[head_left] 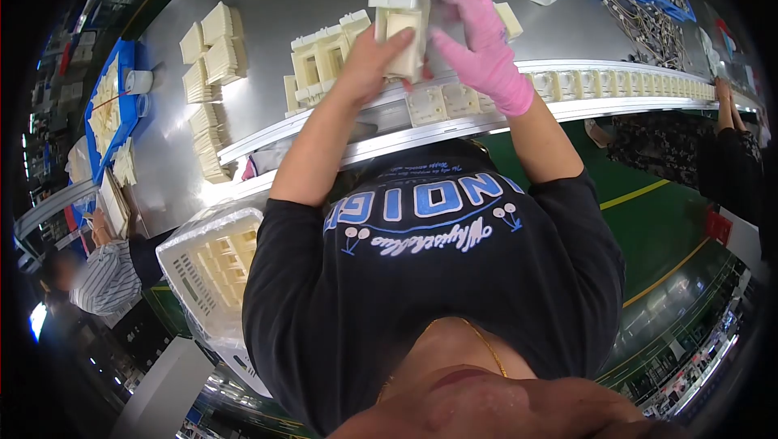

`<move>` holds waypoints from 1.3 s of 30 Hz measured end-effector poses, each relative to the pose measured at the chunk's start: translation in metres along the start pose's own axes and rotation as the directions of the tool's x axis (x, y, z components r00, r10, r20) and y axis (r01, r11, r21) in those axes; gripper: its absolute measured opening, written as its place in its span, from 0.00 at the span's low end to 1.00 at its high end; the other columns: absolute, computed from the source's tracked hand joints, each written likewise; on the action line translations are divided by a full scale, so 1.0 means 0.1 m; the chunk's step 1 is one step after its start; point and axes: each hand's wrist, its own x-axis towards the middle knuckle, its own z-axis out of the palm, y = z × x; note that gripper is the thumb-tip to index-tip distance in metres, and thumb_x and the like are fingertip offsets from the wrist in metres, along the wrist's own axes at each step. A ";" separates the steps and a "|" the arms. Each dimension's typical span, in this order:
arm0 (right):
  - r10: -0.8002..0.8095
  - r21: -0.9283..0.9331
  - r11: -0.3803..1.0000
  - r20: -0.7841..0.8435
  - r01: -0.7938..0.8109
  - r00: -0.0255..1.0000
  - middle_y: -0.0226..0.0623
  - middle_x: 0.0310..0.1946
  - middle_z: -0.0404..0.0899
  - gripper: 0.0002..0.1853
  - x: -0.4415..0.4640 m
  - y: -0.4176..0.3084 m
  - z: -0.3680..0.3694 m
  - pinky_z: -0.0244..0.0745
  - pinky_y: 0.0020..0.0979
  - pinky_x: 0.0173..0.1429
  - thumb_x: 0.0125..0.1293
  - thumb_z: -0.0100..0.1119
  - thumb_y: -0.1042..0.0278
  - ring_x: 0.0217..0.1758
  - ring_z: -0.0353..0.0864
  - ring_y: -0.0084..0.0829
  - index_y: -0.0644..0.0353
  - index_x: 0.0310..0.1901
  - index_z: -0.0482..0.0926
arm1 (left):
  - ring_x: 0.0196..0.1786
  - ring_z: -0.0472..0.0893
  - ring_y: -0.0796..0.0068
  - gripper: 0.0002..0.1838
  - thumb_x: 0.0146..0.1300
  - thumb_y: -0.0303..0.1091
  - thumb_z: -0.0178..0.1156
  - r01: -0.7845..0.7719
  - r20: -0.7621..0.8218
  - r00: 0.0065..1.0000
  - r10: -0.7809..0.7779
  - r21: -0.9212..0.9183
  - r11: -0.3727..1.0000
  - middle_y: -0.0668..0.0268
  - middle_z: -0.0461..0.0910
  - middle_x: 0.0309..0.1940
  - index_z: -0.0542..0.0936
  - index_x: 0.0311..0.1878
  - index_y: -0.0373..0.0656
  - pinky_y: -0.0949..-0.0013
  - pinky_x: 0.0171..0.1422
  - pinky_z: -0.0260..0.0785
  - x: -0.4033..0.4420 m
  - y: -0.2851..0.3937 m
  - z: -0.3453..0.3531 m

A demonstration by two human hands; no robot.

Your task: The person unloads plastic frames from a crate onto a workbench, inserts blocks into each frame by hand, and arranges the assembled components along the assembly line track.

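Observation:
My bare left hand (pixel 374 59) is closed around a cream plastic housing (pixel 399 3), with the thumb across its front. The housing is held up above the metal rail. My right hand (pixel 480 50), in a pink glove, is just right of the housing with thumb and fingers spread; its fingertips are slightly blurred. No contact between glove and housing can be made out. Behind my left forearm stand several similar cream housings (pixel 318 62). A row of clear-fronted cream parts (pixel 583 86) runs along the rail below my right hand.
Stacks of thin cream parts (pixel 219 54) lie on the metal table at left, near a blue bin (pixel 121 123). A white crate (pixel 186 256) holds more housings by my left side. Cable bundles (pixel 648 25) lie at far right. Other people work at both sides.

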 end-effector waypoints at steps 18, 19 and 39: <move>0.064 -0.267 0.954 0.624 0.135 0.779 0.42 0.32 0.73 0.17 -0.45 -0.34 0.69 0.63 0.39 0.45 0.52 0.53 0.52 0.41 0.72 0.40 0.58 0.33 0.75 | 0.29 0.72 0.79 0.17 0.65 0.31 0.46 0.078 -0.084 0.996 -0.033 0.617 0.783 0.65 0.73 0.30 0.63 0.57 0.44 0.76 0.33 0.65 -0.83 -0.14 -0.43; 0.076 -0.285 0.950 0.607 0.127 0.791 0.41 0.33 0.72 0.16 -0.47 -0.34 0.63 0.63 0.39 0.46 0.53 0.53 0.53 0.42 0.72 0.40 0.58 0.35 0.74 | 0.30 0.73 0.79 0.19 0.65 0.30 0.46 0.098 -0.074 0.995 -0.070 0.500 0.860 0.65 0.74 0.29 0.60 0.59 0.43 0.76 0.33 0.65 -0.80 -0.19 -0.41; 0.099 -0.389 0.918 0.026 -0.081 0.995 0.38 0.36 0.73 0.13 -1.18 0.00 -1.11 0.61 0.40 0.50 0.52 0.54 0.64 0.44 0.71 0.40 0.57 0.40 0.74 | 0.56 0.69 0.65 0.20 0.59 0.33 0.52 -0.450 0.272 0.891 0.363 0.624 0.638 0.58 0.73 0.49 0.69 0.54 0.36 0.64 0.64 0.55 -0.14 0.13 1.37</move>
